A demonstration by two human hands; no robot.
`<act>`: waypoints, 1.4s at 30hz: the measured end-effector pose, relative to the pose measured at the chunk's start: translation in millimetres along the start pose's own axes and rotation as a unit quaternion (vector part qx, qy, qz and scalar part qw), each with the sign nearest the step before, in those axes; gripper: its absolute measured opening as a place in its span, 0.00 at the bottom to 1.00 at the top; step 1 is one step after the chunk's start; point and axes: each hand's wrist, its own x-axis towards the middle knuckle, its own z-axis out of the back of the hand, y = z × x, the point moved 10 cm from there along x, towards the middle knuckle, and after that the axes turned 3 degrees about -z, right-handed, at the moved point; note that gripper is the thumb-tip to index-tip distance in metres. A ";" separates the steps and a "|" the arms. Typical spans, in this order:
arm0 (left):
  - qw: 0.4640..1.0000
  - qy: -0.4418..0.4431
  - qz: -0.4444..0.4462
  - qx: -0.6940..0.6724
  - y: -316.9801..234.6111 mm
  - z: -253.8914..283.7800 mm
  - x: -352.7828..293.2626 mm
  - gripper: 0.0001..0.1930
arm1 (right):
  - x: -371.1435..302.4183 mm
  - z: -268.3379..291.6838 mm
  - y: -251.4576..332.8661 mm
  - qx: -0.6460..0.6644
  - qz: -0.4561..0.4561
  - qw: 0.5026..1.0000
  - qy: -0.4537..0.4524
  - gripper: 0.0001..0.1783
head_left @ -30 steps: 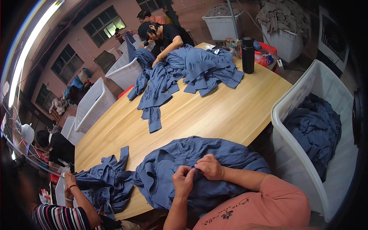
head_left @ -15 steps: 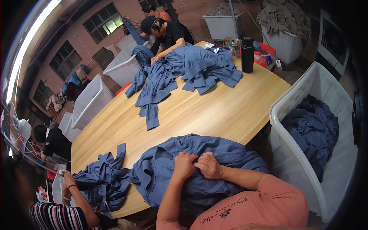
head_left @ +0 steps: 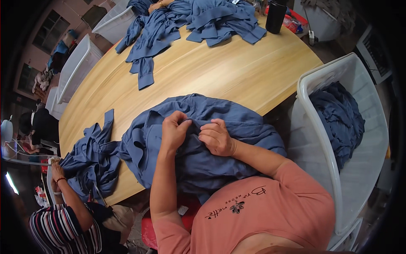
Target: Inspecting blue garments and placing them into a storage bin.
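Observation:
A large blue cloth garment (head_left: 249, 127) lies bunched over the near edge of the wooden table (head_left: 211, 70) and hangs down in front of me. My left hand (head_left: 174, 129) pinches a fold of it between thumb and fingers. Just to the right, my right hand (head_left: 216, 137) has its curled fingers closed on the same cloth. A small gap separates the hands, with fabric stretched across it. To the left a second blue garment (head_left: 91, 156) lies crumpled, close beside the first; I cannot tell whether they are joined.
On my right stands a white plastic bin (head_left: 319, 108) with blue garments inside. A co-worker's striped sleeve (head_left: 63, 224) is at the lower left. Across the table lie more blue garments (head_left: 220, 21) and a black bottle (head_left: 275, 17). A red stool (head_left: 152, 230) shows below the table.
My hands, close together before, have moved slightly apart on the garment. The view has tilted downward, so the table and garments appear higher in the picture.

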 end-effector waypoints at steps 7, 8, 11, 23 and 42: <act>0.999 0.038 0.014 -0.029 3.2 -12.2 -7.6 0.04 | -1.8 -0.5 -5.3 -0.005 -0.021 1.000 0.000 0.13; 0.996 0.079 0.030 -0.003 6.5 -19.6 -10.1 0.05 | -2.3 0.1 -6.2 -0.004 -0.025 1.000 -0.003 0.13; 0.990 0.129 0.046 0.044 11.1 -24.3 -14.3 0.06 | -3.4 -0.7 -5.2 -0.008 -0.020 1.000 -0.001 0.13; 0.986 0.122 -0.013 0.109 0.8 -9.9 -22.0 0.08 | -1.7 -1.0 -4.0 -0.017 -0.016 1.000 -0.004 0.10; 0.987 0.153 0.020 0.049 18.7 -26.6 -31.7 0.08 | -4.0 -2.9 -5.3 0.007 -0.016 1.000 0.000 0.15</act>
